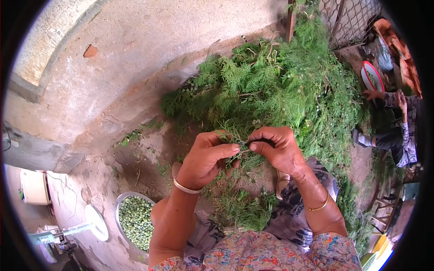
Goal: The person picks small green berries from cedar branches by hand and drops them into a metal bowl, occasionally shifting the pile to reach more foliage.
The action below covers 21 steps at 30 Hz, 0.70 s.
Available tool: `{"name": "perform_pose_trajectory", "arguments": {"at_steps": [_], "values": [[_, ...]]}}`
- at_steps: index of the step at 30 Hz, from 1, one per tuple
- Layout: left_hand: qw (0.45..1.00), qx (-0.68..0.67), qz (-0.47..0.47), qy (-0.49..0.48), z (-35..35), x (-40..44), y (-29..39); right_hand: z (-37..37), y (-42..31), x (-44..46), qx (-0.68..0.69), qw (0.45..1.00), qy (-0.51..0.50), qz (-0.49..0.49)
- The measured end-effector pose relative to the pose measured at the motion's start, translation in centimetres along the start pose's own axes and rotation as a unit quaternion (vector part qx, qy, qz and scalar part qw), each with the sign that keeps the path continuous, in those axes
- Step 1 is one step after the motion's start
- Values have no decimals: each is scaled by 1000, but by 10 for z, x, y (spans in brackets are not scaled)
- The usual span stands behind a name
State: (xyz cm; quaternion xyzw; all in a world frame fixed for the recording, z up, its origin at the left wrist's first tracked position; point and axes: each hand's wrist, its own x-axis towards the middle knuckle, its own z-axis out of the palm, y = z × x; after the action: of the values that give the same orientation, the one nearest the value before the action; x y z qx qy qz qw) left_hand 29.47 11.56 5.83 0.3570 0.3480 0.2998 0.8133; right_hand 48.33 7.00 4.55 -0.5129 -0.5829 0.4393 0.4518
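Observation:
My left hand (209, 159) is closed round a small evergreen sprig (235, 131), thumb pressed against the fingers. Thumb and forefinger of my right hand (278, 149) pinch at the same sprig, almost touching the left fingertips. Whether a cone sits between those right fingertips is too small to tell. Behind both hands rises a big heap of cut evergreen branches (275, 90), with pale small cones here and there. Loose green clippings (244, 207) lie on the ground between my knees. By my left elbow stands a metal basin (118, 217) full of small green cones (138, 219).
A white pedestal fan (96, 222) and a pale bin (34, 187) stand at the left. The concrete wall (135, 45) runs along the far side. On the right sits another person (400, 131), one hand near a red-rimmed bowl (371, 74). A wire mesh gate (352, 20) is beyond.

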Motion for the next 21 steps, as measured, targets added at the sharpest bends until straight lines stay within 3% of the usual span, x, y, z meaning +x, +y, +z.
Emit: {"name": "perform_pose_trajectory", "arguments": {"at_steps": [5,7,8,10,13,21], "values": [[998,13,-58,-36,-2,0,-1,3,-1,-2,-8,1000,0,8],[997,72,8,21,0,2,-3,3,3,-2,-26,999,-11,-28],[997,72,8,21,-1,0,0,1,3,-1,-26,999,-11,-28],[978,201,-4,59,-2,-4,7,-2,1,-1,-80,995,-5,-54],[989,124,-26,78,4,-5,12,-2,2,-1,-83,994,5,-68],[988,124,-20,90,1,-5,13,-1,0,-1,-93,993,15,-78]]}}
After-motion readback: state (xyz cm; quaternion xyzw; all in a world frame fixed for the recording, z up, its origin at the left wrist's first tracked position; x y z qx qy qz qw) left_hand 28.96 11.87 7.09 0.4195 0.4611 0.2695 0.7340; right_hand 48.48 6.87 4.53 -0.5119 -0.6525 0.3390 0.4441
